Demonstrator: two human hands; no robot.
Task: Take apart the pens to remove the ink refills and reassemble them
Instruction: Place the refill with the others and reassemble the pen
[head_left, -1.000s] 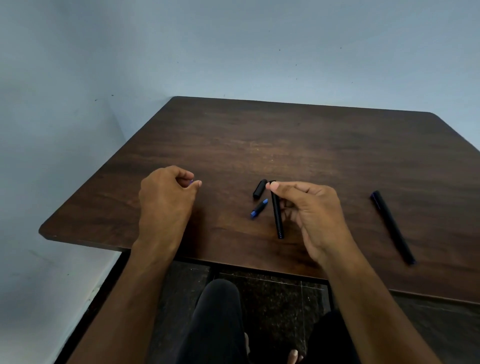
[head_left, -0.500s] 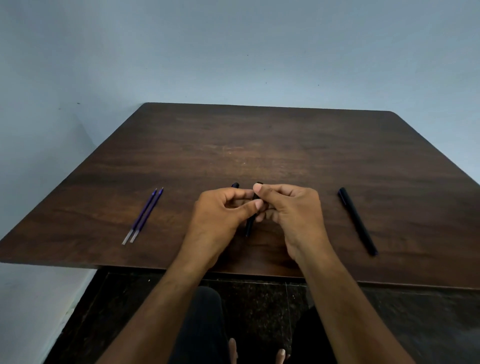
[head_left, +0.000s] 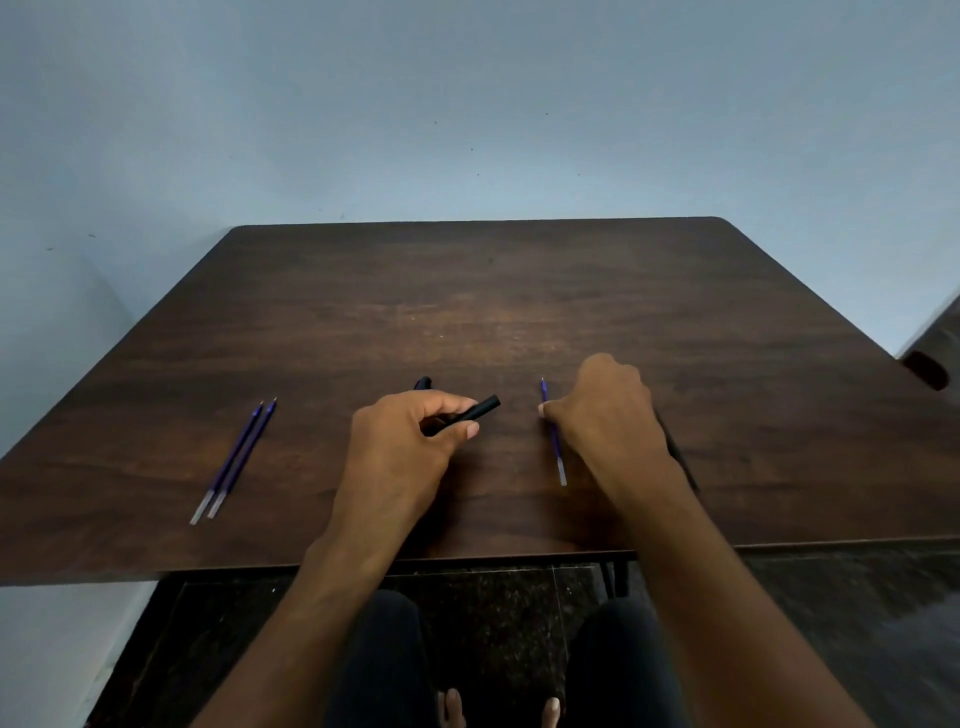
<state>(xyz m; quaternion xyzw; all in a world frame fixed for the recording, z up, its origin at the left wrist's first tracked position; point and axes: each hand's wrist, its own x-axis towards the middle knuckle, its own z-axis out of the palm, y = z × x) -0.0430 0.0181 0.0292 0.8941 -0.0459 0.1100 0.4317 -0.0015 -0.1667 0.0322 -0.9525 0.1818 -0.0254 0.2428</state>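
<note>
My left hand (head_left: 402, 447) is closed around a black pen barrel (head_left: 480, 408), whose open end sticks out to the right past my fingers. My right hand (head_left: 608, 415) pinches a thin purple ink refill (head_left: 555, 447) that points away from me, its clear tail near the table. A black cap piece (head_left: 423, 383) lies just beyond my left hand. Two more purple refills (head_left: 234, 460) lie side by side at the left of the table. A black pen (head_left: 680, 462) lies mostly hidden under my right wrist.
The dark wooden table (head_left: 493, 291) stands against a pale blue wall. Its near edge runs just below my wrists. A dark object (head_left: 927, 366) shows at the far right edge. My knees and feet are below the table.
My hands, joined at the pen half a second ago, have pulled apart. The refill is now out in my right hand and the barrel stays in my left. The view has tilted upward.
</note>
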